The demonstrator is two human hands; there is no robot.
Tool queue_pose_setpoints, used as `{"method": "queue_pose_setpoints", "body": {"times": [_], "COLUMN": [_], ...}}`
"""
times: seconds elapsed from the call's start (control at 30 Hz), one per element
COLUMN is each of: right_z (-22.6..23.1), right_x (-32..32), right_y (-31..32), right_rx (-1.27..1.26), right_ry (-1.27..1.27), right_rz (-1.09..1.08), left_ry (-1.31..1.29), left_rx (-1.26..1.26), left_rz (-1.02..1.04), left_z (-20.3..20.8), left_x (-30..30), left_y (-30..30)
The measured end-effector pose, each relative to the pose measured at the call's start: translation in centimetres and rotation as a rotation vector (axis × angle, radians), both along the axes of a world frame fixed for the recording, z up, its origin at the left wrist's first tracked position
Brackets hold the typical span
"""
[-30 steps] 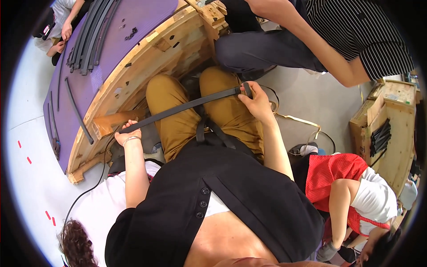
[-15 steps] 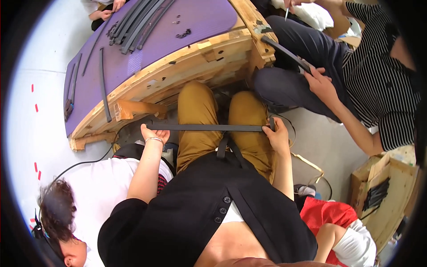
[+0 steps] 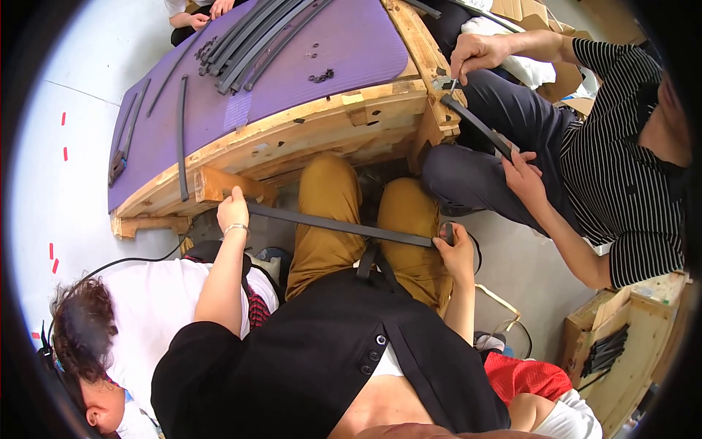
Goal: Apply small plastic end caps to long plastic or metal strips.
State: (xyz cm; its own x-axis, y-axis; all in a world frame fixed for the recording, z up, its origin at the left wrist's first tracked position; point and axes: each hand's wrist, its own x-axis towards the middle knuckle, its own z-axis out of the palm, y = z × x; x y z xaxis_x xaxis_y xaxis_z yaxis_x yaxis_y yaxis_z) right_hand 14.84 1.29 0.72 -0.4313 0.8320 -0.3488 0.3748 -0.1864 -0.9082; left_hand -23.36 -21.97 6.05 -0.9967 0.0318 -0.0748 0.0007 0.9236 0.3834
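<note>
A long, flat dark-grey strip (image 3: pixel 336 224) stretches across above my knees, slanting so its left end lies farther from me. Its left end is closed in my left hand (image 3: pixel 234 212), with the fingers wrapped round it. My right hand (image 3: pixel 457 252) pinches the other end between thumb and fingers. A short dark piece stands up at that hand; I cannot tell whether it belongs to the strip.
Ahead stands a wooden table (image 3: pixel 292 121) with a purple mat (image 3: pixel 153 154), a pile of dark strips (image 3: pixel 256 40) and small black pieces (image 3: pixel 322 75). At the right, a co-worker in a striped shirt (image 3: pixel 607 154) works on another strip (image 3: pixel 479 124). A wooden box (image 3: pixel 643 351) holds several dark pieces.
My left hand has moved away from me and slightly left, tilting the strip. My right hand has dropped a little nearer. The co-worker's far hand has come down to their strip's end.
</note>
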Motion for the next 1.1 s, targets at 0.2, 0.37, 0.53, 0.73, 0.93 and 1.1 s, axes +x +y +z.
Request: {"method": "queue_pose_setpoints", "body": {"times": [0.2, 0.37, 0.53, 0.73, 0.93, 1.1], "right_z": [0.3, 2.7, 1.5, 3.0, 2.1, 3.8], "right_x": [0.0, -0.5, 1.5, 3.0, 4.4, 4.9], "right_y": [-0.4, -0.7, -1.7, -1.8, -1.0, -0.9], "right_rx": [-0.004, 0.080, 0.006, 0.076, 0.120, 0.066], "right_ry": [0.005, -0.085, 0.010, -0.063, -0.013, -0.029], "right_rz": [-0.035, 0.024, -0.113, -0.156, -0.244, -0.306], "left_ry": [0.247, 0.357, 0.250, 0.264, 0.357, -0.196], "left_rx": [0.241, 0.358, 0.292, 0.270, 0.674, 0.544], "left_rz": [-0.501, -0.856, -0.763, -0.823, -0.931, -1.432], "left_z": [4.0, 3.6, 0.7, 0.0, 2.5, 1.0], "left_x": [-2.2, -7.4, -9.8, -10.0, -2.8, 12.3], "left_y": [9.1, 19.3, 23.2, 24.1, 21.7, 18.1]}}
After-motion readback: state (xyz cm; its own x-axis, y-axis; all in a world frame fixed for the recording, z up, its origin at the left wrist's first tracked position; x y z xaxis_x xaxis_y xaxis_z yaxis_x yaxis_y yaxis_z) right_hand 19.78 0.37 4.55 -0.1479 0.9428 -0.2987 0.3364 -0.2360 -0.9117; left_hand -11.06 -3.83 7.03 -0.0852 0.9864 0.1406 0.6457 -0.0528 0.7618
